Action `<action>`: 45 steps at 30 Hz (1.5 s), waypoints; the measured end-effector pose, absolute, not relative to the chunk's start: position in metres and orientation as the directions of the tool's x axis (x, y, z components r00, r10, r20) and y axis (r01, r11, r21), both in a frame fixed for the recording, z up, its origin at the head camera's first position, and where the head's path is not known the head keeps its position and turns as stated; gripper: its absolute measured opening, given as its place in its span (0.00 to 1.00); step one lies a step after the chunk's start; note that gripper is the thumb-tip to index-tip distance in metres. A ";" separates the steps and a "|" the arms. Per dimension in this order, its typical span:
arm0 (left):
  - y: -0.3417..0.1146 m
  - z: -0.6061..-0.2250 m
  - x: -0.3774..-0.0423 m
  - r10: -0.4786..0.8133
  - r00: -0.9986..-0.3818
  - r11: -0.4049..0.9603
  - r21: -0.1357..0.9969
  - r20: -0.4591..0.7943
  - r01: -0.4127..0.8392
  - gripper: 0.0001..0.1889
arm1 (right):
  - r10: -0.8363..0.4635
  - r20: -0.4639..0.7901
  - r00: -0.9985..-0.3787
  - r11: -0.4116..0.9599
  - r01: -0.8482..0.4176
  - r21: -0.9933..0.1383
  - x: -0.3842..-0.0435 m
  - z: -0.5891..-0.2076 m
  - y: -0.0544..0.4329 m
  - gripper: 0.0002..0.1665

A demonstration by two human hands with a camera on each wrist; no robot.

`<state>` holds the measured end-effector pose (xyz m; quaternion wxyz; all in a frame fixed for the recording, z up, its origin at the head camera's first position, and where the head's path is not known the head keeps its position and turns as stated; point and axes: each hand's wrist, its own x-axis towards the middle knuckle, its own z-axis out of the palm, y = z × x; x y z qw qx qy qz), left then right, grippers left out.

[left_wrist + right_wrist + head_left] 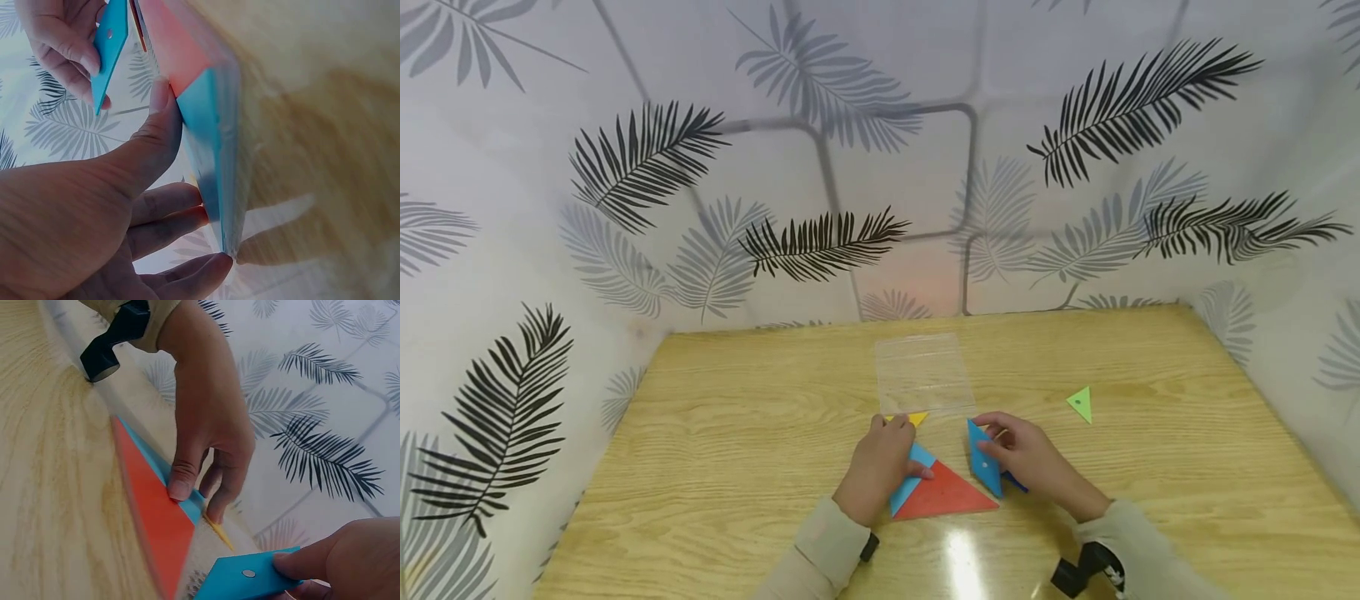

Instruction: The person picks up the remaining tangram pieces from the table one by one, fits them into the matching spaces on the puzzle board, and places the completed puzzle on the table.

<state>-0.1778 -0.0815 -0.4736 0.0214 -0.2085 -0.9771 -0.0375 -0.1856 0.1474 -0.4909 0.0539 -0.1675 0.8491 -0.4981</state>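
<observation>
Along the left edge of the red triangle, I see a light-blue piece lying against it, their sides touching on the wooden table. Over this seam rests the left hand: on my head feed its thumb lies at the join, and its other fingers reach past the light-blue piece towards a yellow piece just beyond the triangle's far left side. The left wrist feed shows me those fingers slightly apart, with their tips at the light-blue edge.

To the right of the red triangle, near its long point, the right hand has thumb and fingers clamped on a blue parallelogram with a pale dot, which it holds tilted. Part of a dark-blue piece shows beneath that hand; I cannot tell whether the fingers hold it too.

Farther out to the right, beyond the triangle and apart from everything else, lies a green triangle with a dark dot. Beyond the red triangle, behind the yellow piece, a clear plastic item lies flat; I cannot tell whether it is a bag or a tray, but wood grain shows through it.
</observation>
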 end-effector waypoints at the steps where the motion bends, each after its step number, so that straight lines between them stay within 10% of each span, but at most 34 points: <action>1: -0.081 -0.473 -0.178 0.403 -0.914 0.911 0.068 0.051 0.406 0.31 | -0.342 0.079 -0.936 0.463 -0.241 -0.853 -0.186 -0.492 0.146 0.16; 45: -0.083 -0.474 -0.178 0.413 -0.908 0.906 0.072 0.067 0.417 0.31 | -0.389 0.042 -0.920 0.704 -0.326 -0.631 -0.175 -0.493 0.134 0.25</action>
